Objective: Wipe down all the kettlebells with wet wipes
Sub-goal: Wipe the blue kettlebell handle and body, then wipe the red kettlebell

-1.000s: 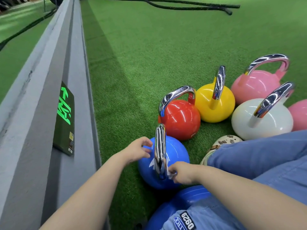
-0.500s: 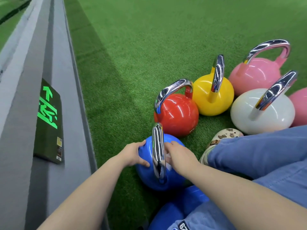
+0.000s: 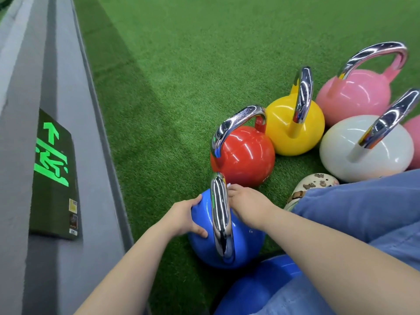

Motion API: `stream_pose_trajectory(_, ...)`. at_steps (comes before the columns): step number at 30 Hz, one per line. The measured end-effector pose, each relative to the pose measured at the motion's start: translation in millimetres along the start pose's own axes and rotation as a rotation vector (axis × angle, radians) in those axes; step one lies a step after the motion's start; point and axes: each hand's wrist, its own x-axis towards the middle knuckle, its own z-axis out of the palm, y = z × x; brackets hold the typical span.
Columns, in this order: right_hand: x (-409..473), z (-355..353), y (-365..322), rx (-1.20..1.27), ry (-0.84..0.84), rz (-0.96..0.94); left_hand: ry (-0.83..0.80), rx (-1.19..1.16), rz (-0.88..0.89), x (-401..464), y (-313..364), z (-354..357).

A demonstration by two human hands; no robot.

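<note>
Blue kettlebell (image 3: pixel 227 237) on the turf by the grey ledge (image 3: pixel 75 264), just in front of the red kettlebell (image 3: pixel 244 155); left hand (image 3: pixel 184 218) cups and steadies its side, right hand (image 3: pixel 246 202) presses on the far top, apparently pinching a wet wipe (image 3: pixel 228 185) of which only a white corner shows. Best to keep the brace firm and sweep round the body, then along the chrome handle (image 3: pixel 220 214). The right fingers are hidden, and another blue ball below is cut off by the knee.

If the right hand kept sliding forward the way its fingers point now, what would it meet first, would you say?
Most likely the red kettlebell. The right hand lies on the blue kettlebell, fingers aimed up-frame over a wet wipe; how far apart the two kettlebells stand is unclear.
</note>
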Motion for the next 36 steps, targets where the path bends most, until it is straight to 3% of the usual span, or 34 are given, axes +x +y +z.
stream_pose_trajectory(1,0.9,1.4,5.0,0.057,-0.008,0.085,-0.002,-0.006,-0.002,-0.3,-0.7,0.1)
stream_pose_trajectory(4,-6.4,1.0,24.7,0.308,-0.029,0.578,-0.005,-0.026,0.002,-2.9,-2.3,-0.2)
stream_pose_trajectory(8,-5.8,-38.6,40.4,0.857,0.405,0.885,-0.058,-0.061,-0.028,-6.0,-3.1,-1.0)
stream_pose_trajectory(11,0.7,-67.9,48.5,1.154,0.656,0.94,-0.085,0.008,-0.03,3.9,0.2,-9.4)
stream_pose_trajectory(15,-3.4,-86.2,55.4,1.507,0.818,0.94,0.349,-0.06,0.0,19.9,58.6,-52.5)
stream_pose_trajectory(18,-9.9,-103.1,59.6,1.68,0.893,0.891,0.545,-0.259,0.19,18.5,135.7,-82.4)
stream_pose_trajectory(21,-11.0,-129.5,64.7,1.788,0.891,0.752,0.488,-0.546,0.225,19.5,196.0,-83.0)
stream_pose_trajectory(24,-8.9,-155.8,69.9,1.822,0.856,0.616,0.153,-0.867,0.08,30.4,229.2,-72.1)
stream_pose_trajectory(26,-6.3,-167.7,74.7,1.742,0.794,0.614,0.061,-1.078,0.083,36.7,242.7,-71.1)
stream_pose_trajectory(30,0.2,-190.1,90.1,1.577,0.633,0.685,0.229,-1.33,0.262,50.8,253.8,-78.6)
stream_pose_trajectory(34,9.8,-213.2,110.4,1.344,0.302,0.75,0.367,-1.375,0.33,64.4,251.1,-84.5)
stream_pose_trajectory(36,23.3,-222.3,119.0,1.305,0.227,0.749,0.412,-1.397,0.33,74.0,248.4,-86.9)
